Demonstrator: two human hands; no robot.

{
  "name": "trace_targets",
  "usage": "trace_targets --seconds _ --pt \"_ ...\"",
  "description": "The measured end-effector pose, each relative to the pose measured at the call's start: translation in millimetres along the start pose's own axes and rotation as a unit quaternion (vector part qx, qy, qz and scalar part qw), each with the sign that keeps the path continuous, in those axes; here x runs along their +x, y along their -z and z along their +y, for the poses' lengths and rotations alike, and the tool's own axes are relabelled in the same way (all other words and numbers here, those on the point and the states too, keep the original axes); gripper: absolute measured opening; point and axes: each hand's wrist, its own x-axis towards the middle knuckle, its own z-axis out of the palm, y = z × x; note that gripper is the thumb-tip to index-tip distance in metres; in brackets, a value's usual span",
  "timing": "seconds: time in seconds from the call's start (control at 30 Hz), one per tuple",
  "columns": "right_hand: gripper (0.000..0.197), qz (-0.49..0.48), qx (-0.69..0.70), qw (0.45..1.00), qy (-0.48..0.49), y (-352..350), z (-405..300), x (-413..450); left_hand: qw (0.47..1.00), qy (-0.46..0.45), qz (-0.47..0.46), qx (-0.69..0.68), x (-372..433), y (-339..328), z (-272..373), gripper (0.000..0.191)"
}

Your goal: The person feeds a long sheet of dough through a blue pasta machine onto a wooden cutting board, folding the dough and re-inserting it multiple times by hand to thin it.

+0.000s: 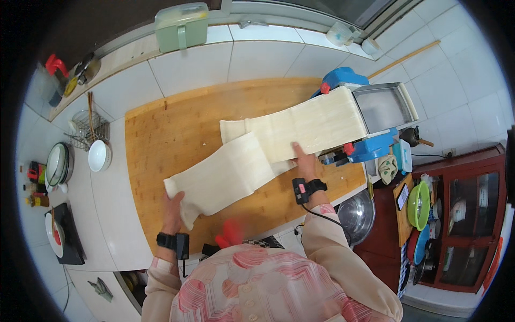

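A long, pale sheet of dough (310, 124) runs left from the noodle machine (372, 147), a dough roller with blue sides and red knobs. Its lower length, a folded dough layer (221, 173), slants across the wooden board (189, 108) towards me. My left hand (172, 211) grips the near left end of this layer, thumb on top and fingers mostly hidden beneath. At the front edge of the upper length, close to the machine, my right hand (306, 164) has its thumb over the dough and its fingers underneath. Both wrists wear black straps with small devices.
A metal tray (382, 106) tops the machine. Right of the board are a steel basin (357, 217), a green bowl (418, 205) and a dark red cabinet (468, 225). On the left counter stands a white bowl (99, 156). A green lidded container (181, 30) sits on the window ledge.
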Motion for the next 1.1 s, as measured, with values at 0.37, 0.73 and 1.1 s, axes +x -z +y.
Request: trace_targets --seconds 0.37,0.73,1.1 --pt "0.039 -0.074 -0.04 0.979 0.188 -44 -144 -61 0.987 -0.046 0.154 0.01 6 108 -3 0.027" --pt "0.042 -0.008 0.247 0.963 -0.111 1 -67 -14 0.99 -0.05 0.131 0.03 16 137 -8 0.02" --pt "0.037 -0.048 0.163 0.974 -0.151 7 47 -29 0.967 0.033 -0.024 -0.25 -23 152 8 0.032"
